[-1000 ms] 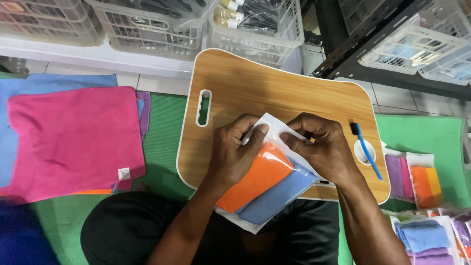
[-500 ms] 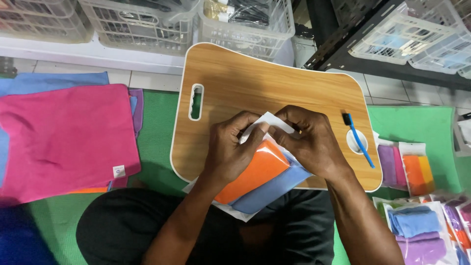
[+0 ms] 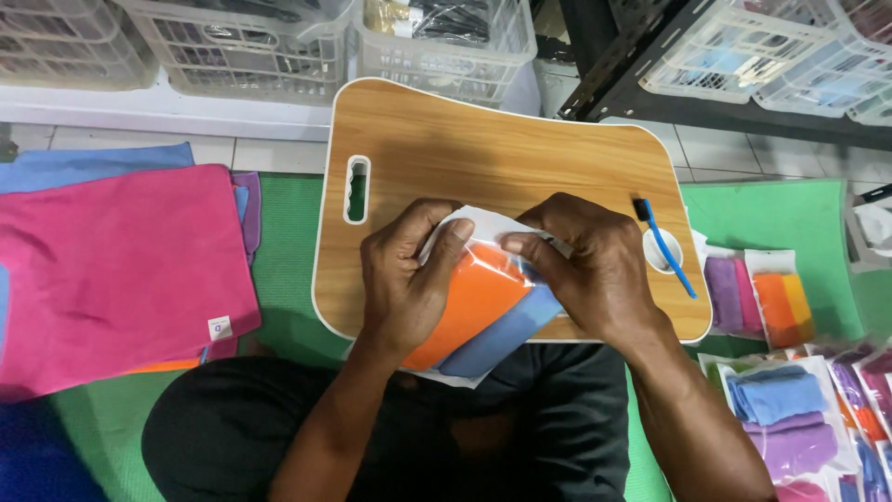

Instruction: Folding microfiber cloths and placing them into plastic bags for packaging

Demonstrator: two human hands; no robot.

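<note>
Both of my hands grip a clear plastic pouch (image 3: 488,307) holding folded orange and blue cloths. It rests on the near edge of a wooden lap table (image 3: 502,153). My left hand (image 3: 404,284) clasps the pouch's left side, thumb over the orange cloth. My right hand (image 3: 595,265) pinches the white top flap of the pouch, fingers pressed along its upper edge. The pouch's lower corner hangs over my lap.
A pink cloth (image 3: 111,265) lies on a stack of cloths on the green mat (image 3: 288,270) at left. A blue brush (image 3: 667,246) rests over a small white cup at the table's right edge. Filled pouches (image 3: 762,297) lie at right. White baskets (image 3: 246,42) stand behind.
My hands have stayed on the pouch; the right fingers have shifted along the top flap. The view has moved slightly.
</note>
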